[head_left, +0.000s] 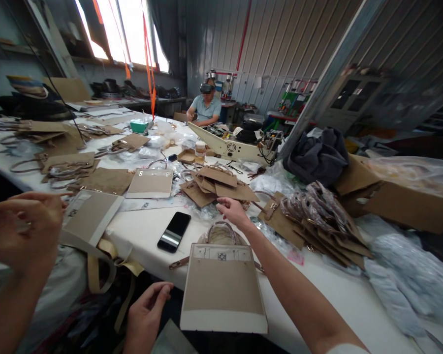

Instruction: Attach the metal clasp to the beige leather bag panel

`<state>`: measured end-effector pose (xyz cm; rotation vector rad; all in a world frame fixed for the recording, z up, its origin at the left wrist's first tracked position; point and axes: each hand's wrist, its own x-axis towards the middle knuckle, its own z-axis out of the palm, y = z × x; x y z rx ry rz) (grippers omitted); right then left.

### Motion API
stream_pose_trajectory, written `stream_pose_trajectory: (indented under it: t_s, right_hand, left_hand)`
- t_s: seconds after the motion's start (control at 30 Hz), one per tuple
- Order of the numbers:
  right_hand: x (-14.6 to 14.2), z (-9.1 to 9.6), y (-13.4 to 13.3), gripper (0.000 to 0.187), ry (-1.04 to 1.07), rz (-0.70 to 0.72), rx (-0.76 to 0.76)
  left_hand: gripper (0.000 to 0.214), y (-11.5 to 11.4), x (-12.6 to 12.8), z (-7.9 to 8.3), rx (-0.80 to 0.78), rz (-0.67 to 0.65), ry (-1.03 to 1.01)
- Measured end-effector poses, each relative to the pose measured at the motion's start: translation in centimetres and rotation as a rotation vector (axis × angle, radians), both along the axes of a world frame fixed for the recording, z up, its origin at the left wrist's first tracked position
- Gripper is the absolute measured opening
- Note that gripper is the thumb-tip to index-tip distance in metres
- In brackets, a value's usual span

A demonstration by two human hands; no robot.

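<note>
A taupe handbag (223,285) with a pale top band and a small metal lock plate lies at the table's front edge, its handle pointing away from me. Low and left of it is my left hand (147,314), its thumb and fingers brought together; whatever is between them cannot be made out. My right hand (234,212) reaches over the table beyond the bag, fingers partly stretched and slightly apart, near a pile of brown bag pieces (217,179) and clear plastic. A black phone (174,232) rests left of the handbag.
Another person's hand (25,231) is at the left, beside a second taupe bag (92,216). Stacked bag flaps with wrapped handles (317,216) and a cardboard box (409,201) stand right. A co-worker (205,105) sits across the table behind a cream machine casing (229,146).
</note>
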<state>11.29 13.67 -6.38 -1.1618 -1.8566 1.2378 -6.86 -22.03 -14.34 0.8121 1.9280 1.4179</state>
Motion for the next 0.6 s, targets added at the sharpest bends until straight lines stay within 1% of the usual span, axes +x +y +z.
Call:
stream_pose_trajectory:
  t_s: [0.07, 0.13, 0.27, 0.37, 0.43, 0.47, 0.53, 0.6]
  right_hand:
    - [1.2, 0.9, -1.4, 0.044, 0.05, 0.012, -0.031]
    - [2.8, 1.9, -3.6, 0.043, 0.083, 0.018, -0.076]
    - [6.2, 3.4, -9.2, 0.041, 0.091, 0.019, -0.165]
    - [8.1, 3.5, -13.2, 0.04, 0.021, 0.004, -0.242]
    - [8.9, 3.3, -15.0, 0.041, -0.033, -0.019, -0.315]
    - [9.2, 3.1, -15.6, 0.04, -0.061, -0.035, -0.329]
    - [9.7, 3.2, -16.1, 0.038, -0.104, -0.072, -0.266]
    - [9.8, 3.6, -16.2, 0.04, -0.109, -0.087, -0.135]
  left_hand:
    - [0.053, 0.2, 0.2, 0.4, 0.002, -0.012, -0.03]
    - [0.05, 0.4, 0.5, 1.2, 0.002, -0.031, -0.061]
    - [0.044, 1.5, 0.9, 3.0, 0.009, -0.056, -0.105]
    - [0.043, 2.9, 1.1, 3.9, 0.02, -0.079, -0.135]
    - [0.045, 4.1, 1.1, 4.1, 0.029, -0.104, -0.159]
    - [0.046, 4.8, 1.1, 4.1, 0.031, -0.121, -0.171]
    - [0.051, 6.2, 1.0, 4.2, 0.033, -0.162, -0.184]
    - [0.054, 7.7, 0.8, 4.4, 0.032, -0.195, -0.164]
